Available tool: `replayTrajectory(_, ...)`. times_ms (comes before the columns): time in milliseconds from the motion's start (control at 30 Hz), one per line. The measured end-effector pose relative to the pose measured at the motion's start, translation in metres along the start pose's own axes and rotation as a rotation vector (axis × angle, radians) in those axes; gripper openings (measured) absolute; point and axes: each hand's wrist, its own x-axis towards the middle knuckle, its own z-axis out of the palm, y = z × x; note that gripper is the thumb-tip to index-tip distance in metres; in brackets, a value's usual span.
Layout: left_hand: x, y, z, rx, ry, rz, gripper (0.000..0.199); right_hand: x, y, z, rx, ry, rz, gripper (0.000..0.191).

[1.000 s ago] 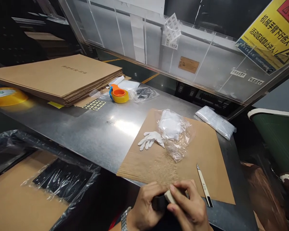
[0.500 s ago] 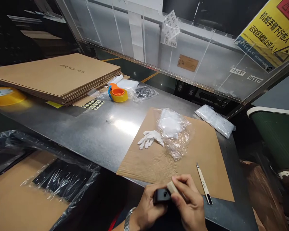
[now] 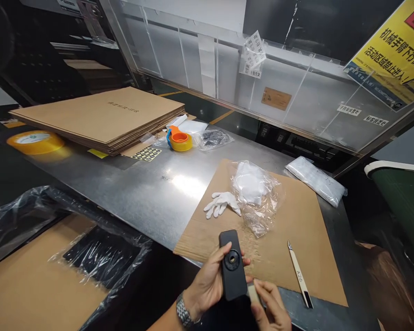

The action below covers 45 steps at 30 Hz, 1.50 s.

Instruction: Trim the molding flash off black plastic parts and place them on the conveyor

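Note:
My left hand is closed around a black oblong plastic part, which stands nearly upright over the cardboard's near edge. A round raised ring with a hole in its middle shows on the part's face. Pinched in the fingers of my right hand is a small beige block, close against the part's lower right corner; whether they touch I cannot tell. To the right, a craft knife with a pale handle marked A26 lies on the brown cardboard sheet.
A white glove and a transparent bag of white items lie on the cardboard. Stacked cardboard, yellow tape and an orange tape dispenser sit on the metal table. A wrapped white pack lies at right.
The black part has turned from its end facing me to its ringed face showing. The beige block has moved from its top end to its lower right corner. The view has shifted slightly.

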Motion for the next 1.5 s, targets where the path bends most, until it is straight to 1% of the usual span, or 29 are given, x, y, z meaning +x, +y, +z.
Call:
replayTrajectory(33, 0.0, -0.002, 0.0, 0.047, -0.026, -0.037, 0.038, 0.009, -0.002, -0.004, -0.041, -0.006, -0.016, 0.028)
replayTrajectory(100, -0.001, -0.011, 0.0, 0.175, -0.075, -0.092, 0.063, 0.031, -0.011, -0.01, -0.129, -0.023, -0.057, 0.029)
replayTrajectory(167, -0.002, -0.02, 0.0, 0.303, -0.077, -0.097, 0.074, 0.051, -0.024, -0.008, -0.171, -0.071, -0.109, 0.028)
replayTrajectory(233, -0.002, -0.027, 0.0, 0.357, -0.066, -0.061, 0.071, 0.062, -0.036, -0.001, -0.166, -0.162, -0.19, 0.029)
replayTrajectory(300, -0.001, -0.03, -0.001, 0.312, -0.099, -0.012, 0.06, 0.066, -0.043, 0.007, -0.142, -0.254, -0.317, 0.032)
replayTrajectory(367, 0.0, -0.032, -0.004, 0.274, -0.101, 0.01, 0.053, 0.066, -0.043, 0.012, -0.136, -0.288, -0.39, 0.035)
replayTrajectory(400, 0.0, -0.033, -0.006, 0.279, -0.088, -0.016, 0.054, 0.067, -0.042, 0.012, -0.142, -0.277, -0.377, 0.035)
replayTrajectory(467, 0.002, -0.035, -0.008, 0.304, -0.052, -0.097, 0.059, 0.069, -0.037, 0.01, -0.168, -0.231, -0.292, 0.035)
replayTrajectory(533, 0.003, -0.038, -0.009, 0.282, -0.07, -0.145, 0.059, 0.07, -0.035, 0.007, -0.192, -0.207, -0.24, 0.036)
replayTrajectory(567, 0.004, -0.038, -0.009, 0.247, -0.106, -0.146, 0.057, 0.069, -0.036, 0.007, -0.191, -0.221, -0.265, 0.037)
replayTrajectory(633, 0.005, -0.037, -0.008, 0.178, -0.186, -0.127, 0.051, 0.065, -0.04, 0.007, -0.171, -0.274, -0.376, 0.04)
replayTrajectory(667, 0.005, -0.036, -0.008, 0.149, -0.232, -0.147, 0.05, 0.064, -0.042, 0.008, -0.163, -0.283, -0.42, 0.041)
replayTrajectory(700, 0.005, -0.034, -0.008, 0.133, -0.284, -0.199, 0.052, 0.062, -0.043, 0.008, -0.163, -0.271, -0.429, 0.042)
replayTrajectory(733, 0.004, -0.032, -0.009, 0.132, -0.336, -0.273, 0.057, 0.061, -0.044, 0.007, -0.172, -0.24, -0.399, 0.04)
replayTrajectory(800, 0.004, -0.028, -0.012, 0.157, -0.44, -0.443, 0.07, 0.061, -0.045, 0.004, -0.209, -0.17, -0.273, 0.036)
replayTrajectory(833, 0.003, -0.026, -0.014, 0.164, -0.483, -0.51, 0.074, 0.061, -0.044, 0.001, -0.222, -0.155, -0.227, 0.034)
replayTrajectory(867, 0.003, -0.025, -0.015, 0.151, -0.504, -0.543, 0.076, 0.061, -0.042, -0.002, -0.225, -0.162, -0.213, 0.033)
replayTrajectory(933, 0.004, -0.025, -0.018, 0.063, -0.483, -0.53, 0.069, 0.059, -0.038, -0.009, -0.202, -0.225, -0.283, 0.034)
replayTrajectory(1000, 0.006, -0.028, -0.02, -0.016, -0.428, -0.487, 0.06, 0.056, -0.033, -0.015, -0.18, -0.276, -0.354, 0.036)
replayTrajectory(1067, 0.008, -0.034, -0.02, 0.03, -0.395, -0.49, 0.065, 0.055, -0.027, -0.018, -0.202, -0.26, -0.323, 0.034)
replayTrajectory(1133, 0.01, -0.041, -0.019, 0.184, -0.337, -0.507, 0.076, 0.058, -0.025, -0.018, -0.248, -0.211, -0.251, 0.032)
replayTrajectory(1167, 0.011, -0.044, -0.018, 0.268, -0.279, -0.467, 0.077, 0.059, -0.025, -0.017, -0.267, -0.207, -0.246, 0.031)
replayTrajectory(1233, 0.011, -0.047, -0.015, 0.364, -0.137, -0.275, 0.069, 0.063, -0.032, -0.012, -0.301, -0.271, -0.285, 0.029)
replayTrajectory(1267, 0.011, -0.046, -0.013, 0.364, -0.084, -0.163, 0.061, 0.065, -0.036, -0.009, -0.323, -0.319, -0.309, 0.029)
replayTrajectory(1300, 0.01, -0.045, -0.012, 0.334, -0.06, -0.075, 0.052, 0.065, -0.042, -0.006, -0.348, -0.36, -0.325, 0.028)
replayTrajectory(1333, 0.01, -0.043, -0.011, 0.285, -0.061, -0.031, 0.045, 0.064, -0.048, -0.003, -0.372, -0.388, -0.333, 0.026)
replayTrajectory(1367, 0.01, -0.041, -0.009, 0.224, -0.073, -0.028, 0.043, 0.063, -0.053, 0.0, -0.383, -0.416, -0.345, 0.025)
replayTrajectory(1433, 0.011, -0.037, -0.007, 0.107, -0.097, -0.077, 0.046, 0.056, -0.06, 0.006, -0.357, -0.481, -0.381, 0.024)
replayTrajectory(1500, 0.012, -0.035, -0.005, 0.014, -0.094, -0.127, 0.049, 0.044, -0.061, 0.011, -0.269, -0.478, -0.426, 0.024)
